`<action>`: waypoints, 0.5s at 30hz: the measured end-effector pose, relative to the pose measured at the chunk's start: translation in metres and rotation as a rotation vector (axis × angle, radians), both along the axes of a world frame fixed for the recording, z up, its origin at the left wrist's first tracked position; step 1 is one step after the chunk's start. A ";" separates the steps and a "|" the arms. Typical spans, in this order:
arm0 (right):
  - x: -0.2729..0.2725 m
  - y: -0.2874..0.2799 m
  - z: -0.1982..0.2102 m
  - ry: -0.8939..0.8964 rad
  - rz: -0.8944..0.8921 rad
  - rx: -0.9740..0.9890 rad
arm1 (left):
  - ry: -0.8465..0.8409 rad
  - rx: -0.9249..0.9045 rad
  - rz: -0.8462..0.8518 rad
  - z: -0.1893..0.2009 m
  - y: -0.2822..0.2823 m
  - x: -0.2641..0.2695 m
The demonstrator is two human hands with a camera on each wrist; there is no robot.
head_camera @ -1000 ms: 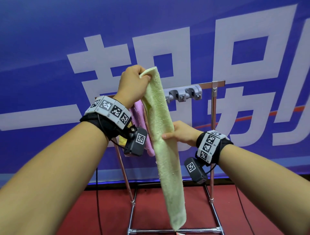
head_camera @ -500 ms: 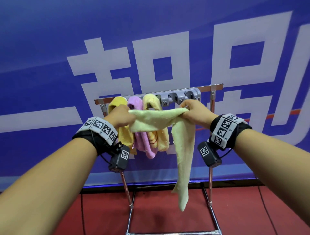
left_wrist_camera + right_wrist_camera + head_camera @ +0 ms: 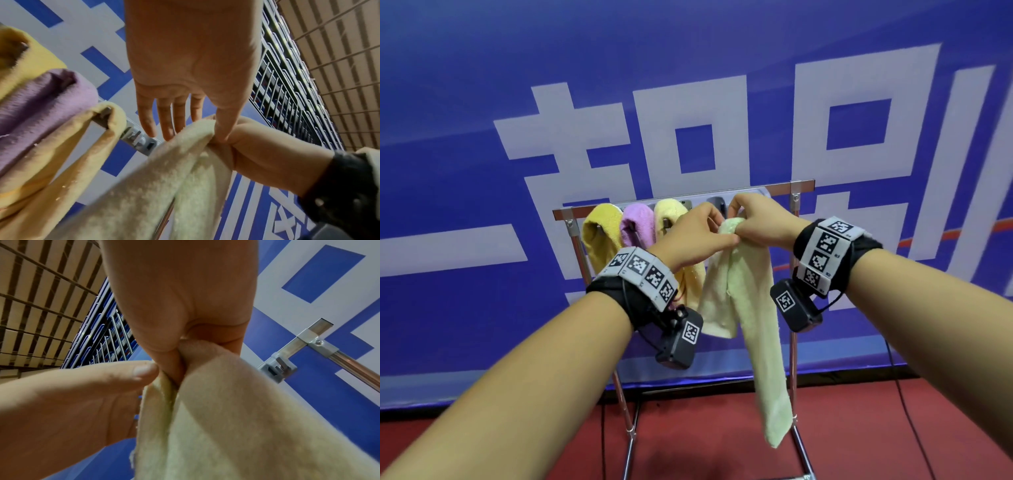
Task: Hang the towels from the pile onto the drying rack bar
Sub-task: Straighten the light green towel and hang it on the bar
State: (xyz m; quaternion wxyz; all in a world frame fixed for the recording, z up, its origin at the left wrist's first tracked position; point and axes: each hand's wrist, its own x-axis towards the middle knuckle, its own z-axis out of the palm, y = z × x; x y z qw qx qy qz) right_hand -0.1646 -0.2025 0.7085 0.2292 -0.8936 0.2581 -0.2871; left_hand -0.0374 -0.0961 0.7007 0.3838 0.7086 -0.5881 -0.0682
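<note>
- Your right hand (image 3: 760,219) has its fingers (image 3: 174,344) curled and clamped on the bunched top fold of the pale green towel (image 3: 750,301), thumb pressed against the cloth.
- Your left hand (image 3: 697,236) meets it from the left: the thumb (image 3: 131,371) presses the same fold, while the other fingers (image 3: 162,120) are stretched out straight and apart, lying past the towel's top edge toward the bar.
- Below your fingers the pale green towel hangs in two unequal tails, the shorter one to the left, the longer one dropping toward the red floor (image 3: 688,438).
- Just behind your fingers runs the drying rack bar (image 3: 803,186) with its grey clip strip (image 3: 139,139); whether the fold already sits over the bar cannot be told.
- Left of your left fingers three towels are draped over the bar, side by side and touching: a yellow towel (image 3: 599,229), a purple towel (image 3: 637,222), and a cream towel (image 3: 669,210) nearest your hand.
- Behind everything stands a blue banner (image 3: 482,85) with large white characters.
</note>
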 end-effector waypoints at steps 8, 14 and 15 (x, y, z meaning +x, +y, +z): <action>-0.021 -0.007 -0.005 0.039 0.054 0.019 | -0.365 -0.061 0.067 0.003 -0.017 -0.019; -0.023 -0.008 -0.021 -0.014 0.092 0.118 | -0.394 -0.185 0.108 0.015 -0.020 -0.015; -0.023 -0.010 -0.027 0.007 0.098 0.134 | -0.372 -0.216 0.126 0.018 -0.018 -0.012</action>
